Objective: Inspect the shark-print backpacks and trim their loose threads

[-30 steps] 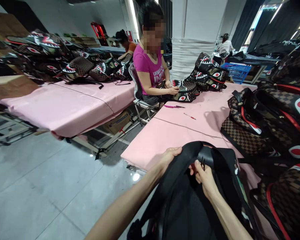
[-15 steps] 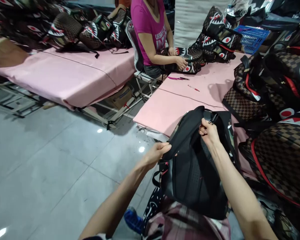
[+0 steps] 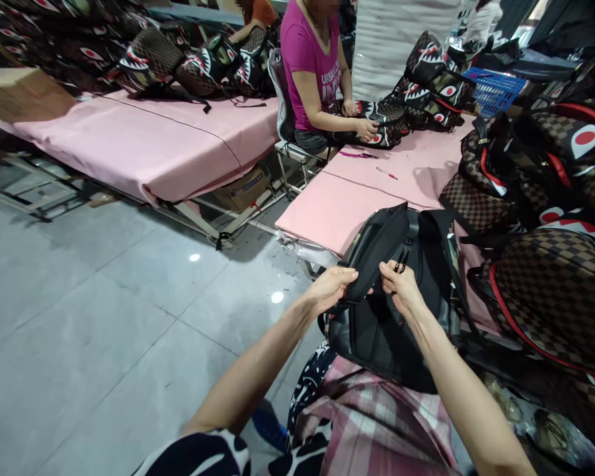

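A black backpack [image 3: 377, 340] leans between my lap and the pink table edge, its padded back panel facing me. My left hand [image 3: 334, 287] is closed, pinching the edge of a wide black shoulder strap [image 3: 384, 248] on the bag's left side. Close beside the strap, my right hand [image 3: 399, 284] is closed around a small dark pointed tool that looks like thread snips [image 3: 401, 259]. Its fingertips are near the strap's lower part; whether they touch it I cannot tell. A plaid cloth [image 3: 377, 423] covers my lap under the bag.
Checkered backpacks [image 3: 560, 291] crowd the table's right side. Across the pink table [image 3: 337, 201], a seated person in a purple shirt [image 3: 310, 73] handles another backpack. A red pen [image 3: 387, 173] and purple-handled scissors [image 3: 357, 155] lie there. Another pink table [image 3: 178, 145] stands left.
My right hand has moved down and left with the snips, nearer my left hand. My left hand has shifted slightly right and up, still on the strap. The view has shifted a little.
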`<action>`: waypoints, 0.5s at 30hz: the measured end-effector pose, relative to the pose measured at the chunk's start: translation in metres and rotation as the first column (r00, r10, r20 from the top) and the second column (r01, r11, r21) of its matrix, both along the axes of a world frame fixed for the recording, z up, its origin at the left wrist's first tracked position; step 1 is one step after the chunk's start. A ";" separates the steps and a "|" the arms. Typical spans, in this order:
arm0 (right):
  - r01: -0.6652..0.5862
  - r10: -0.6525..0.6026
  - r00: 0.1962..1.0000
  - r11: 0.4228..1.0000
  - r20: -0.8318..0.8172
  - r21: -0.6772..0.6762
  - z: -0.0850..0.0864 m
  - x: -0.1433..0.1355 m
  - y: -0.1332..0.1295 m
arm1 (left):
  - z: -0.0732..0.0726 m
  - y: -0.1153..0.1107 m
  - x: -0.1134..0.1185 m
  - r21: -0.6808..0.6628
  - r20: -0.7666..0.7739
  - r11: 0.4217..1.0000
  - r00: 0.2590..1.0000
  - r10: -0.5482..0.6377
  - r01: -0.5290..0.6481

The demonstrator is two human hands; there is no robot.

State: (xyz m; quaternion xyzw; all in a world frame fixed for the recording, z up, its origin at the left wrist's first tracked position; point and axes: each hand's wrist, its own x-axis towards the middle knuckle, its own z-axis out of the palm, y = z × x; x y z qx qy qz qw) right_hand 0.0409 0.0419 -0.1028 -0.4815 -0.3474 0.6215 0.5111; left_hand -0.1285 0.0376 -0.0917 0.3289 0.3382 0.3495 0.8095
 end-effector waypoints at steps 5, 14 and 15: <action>0.005 -0.005 1.000 1.000 0.002 0.026 0.000 0.003 -0.001 | 0.001 -0.002 0.001 0.008 0.025 1.000 0.999 -0.022 0.022; 0.097 -0.096 0.973 0.995 0.210 0.003 -0.004 0.059 -0.044 | -0.013 -0.015 -0.018 0.032 -0.426 0.931 0.847 -0.317 0.364; 0.173 -0.171 0.948 0.985 0.269 0.018 -0.007 0.083 -0.057 | -0.019 -0.018 -0.025 0.076 -0.523 0.959 0.830 -0.194 0.272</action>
